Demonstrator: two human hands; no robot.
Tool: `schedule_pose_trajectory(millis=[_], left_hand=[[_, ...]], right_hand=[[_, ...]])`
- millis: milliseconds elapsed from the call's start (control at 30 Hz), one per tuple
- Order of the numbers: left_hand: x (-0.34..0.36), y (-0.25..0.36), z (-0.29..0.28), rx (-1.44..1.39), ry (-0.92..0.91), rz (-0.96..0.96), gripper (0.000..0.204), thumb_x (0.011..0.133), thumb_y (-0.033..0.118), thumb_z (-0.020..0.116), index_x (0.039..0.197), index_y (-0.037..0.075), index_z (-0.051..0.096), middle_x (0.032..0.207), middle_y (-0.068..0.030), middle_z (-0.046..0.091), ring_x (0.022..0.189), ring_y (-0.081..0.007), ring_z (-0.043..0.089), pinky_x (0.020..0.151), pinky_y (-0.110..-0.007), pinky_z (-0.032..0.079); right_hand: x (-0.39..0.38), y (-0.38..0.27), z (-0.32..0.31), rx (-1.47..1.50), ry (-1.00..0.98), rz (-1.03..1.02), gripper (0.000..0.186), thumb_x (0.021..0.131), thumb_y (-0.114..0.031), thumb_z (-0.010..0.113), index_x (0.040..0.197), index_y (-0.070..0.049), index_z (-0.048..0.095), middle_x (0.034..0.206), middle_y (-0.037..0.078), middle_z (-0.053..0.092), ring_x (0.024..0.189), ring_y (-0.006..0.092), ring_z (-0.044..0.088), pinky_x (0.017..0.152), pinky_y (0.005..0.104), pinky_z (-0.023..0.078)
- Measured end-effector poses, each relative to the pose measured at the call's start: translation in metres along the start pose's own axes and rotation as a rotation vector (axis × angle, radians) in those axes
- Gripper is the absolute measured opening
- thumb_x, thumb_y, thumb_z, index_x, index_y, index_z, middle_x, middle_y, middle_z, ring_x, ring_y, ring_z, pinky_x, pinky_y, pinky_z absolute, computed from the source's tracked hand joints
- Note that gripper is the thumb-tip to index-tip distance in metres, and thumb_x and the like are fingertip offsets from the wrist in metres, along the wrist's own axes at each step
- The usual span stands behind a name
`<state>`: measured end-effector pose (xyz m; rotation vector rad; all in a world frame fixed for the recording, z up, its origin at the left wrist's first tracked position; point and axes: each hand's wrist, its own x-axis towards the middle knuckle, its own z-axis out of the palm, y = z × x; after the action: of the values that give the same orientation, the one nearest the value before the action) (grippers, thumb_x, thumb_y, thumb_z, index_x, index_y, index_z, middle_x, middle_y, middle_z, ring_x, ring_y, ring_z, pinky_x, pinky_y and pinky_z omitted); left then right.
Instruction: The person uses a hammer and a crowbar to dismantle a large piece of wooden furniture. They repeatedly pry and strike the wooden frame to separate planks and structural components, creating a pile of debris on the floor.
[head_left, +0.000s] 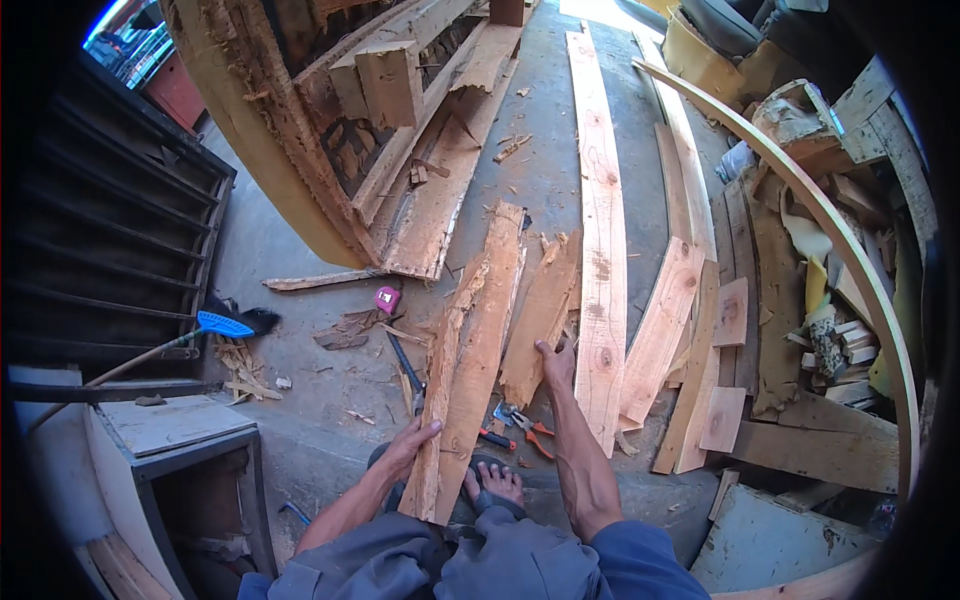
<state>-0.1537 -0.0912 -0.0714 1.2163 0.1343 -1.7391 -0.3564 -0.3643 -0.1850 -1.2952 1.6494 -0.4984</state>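
Note:
My left hand (410, 445) is closed on the edge of a long splintered board (475, 370), which leans upward from my lap at the lower centre. My right hand (556, 365) is closed on a shorter broken board (538, 310) just right of it. Beneath and beside them lie a dark pry bar (399, 352), a pink tape measure (387, 298), orange-handled pliers (530, 432) and a tool with a red-and-black handle (498, 438). My sandalled foot (495, 480) shows between my arms.
A damaged wooden frame (390, 90) fills the top left. Pale planks (600, 170) lie along the right, beside a curved strip (820, 195) and scrap pile (850, 300). A dark grate (120, 220), blue broom (225, 323) and metal-edged cabinet (165, 425) stand at left.

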Motion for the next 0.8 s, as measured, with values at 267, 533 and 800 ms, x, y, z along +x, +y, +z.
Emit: schedule_pose_trajectory(millis=[267, 533, 800], left_hand=[[-0.008, 0.004, -0.001, -0.066, -0.029, 0.026, 0.061, 0.096, 0.029, 0.064, 0.143, 0.002, 0.036, 0.121, -0.0141, 0.062, 0.109, -0.0245, 0.066, 0.092, -0.04, 0.057], [-0.018, 0.006, -0.015, -0.23, -0.129, -0.095, 0.069, 0.094, 0.034, 0.065, 0.147, 0.001, 0.035, 0.139, -0.0201, 0.053, 0.132, -0.0314, 0.051, 0.11, -0.047, 0.044], [-0.018, 0.025, 0.006, 0.313, 0.142, 0.189, 0.053, 0.089, 0.029, 0.068, 0.131, 0.005, 0.047, 0.123, -0.0154, 0.058, 0.115, -0.0239, 0.057, 0.101, -0.041, 0.047]], right_hand=[[-0.11, -0.061, -0.043, 0.203, -0.094, -0.001, 0.042, 0.087, -0.022, 0.071, 0.111, 0.003, 0.047, 0.093, 0.015, 0.064, 0.082, 0.0192, 0.062, 0.075, 0.0337, 0.05], [-0.168, -0.018, -0.013, 0.635, -0.604, 0.265, 0.048, 0.092, -0.022, 0.071, 0.121, 0.004, 0.044, 0.108, 0.019, 0.068, 0.096, 0.0217, 0.068, 0.081, 0.0343, 0.054], [-0.159, -0.016, 0.003, 0.551, -0.654, 0.303, 0.044, 0.094, -0.021, 0.068, 0.123, 0.002, 0.044, 0.109, 0.019, 0.068, 0.095, 0.0228, 0.068, 0.082, 0.0352, 0.055]])
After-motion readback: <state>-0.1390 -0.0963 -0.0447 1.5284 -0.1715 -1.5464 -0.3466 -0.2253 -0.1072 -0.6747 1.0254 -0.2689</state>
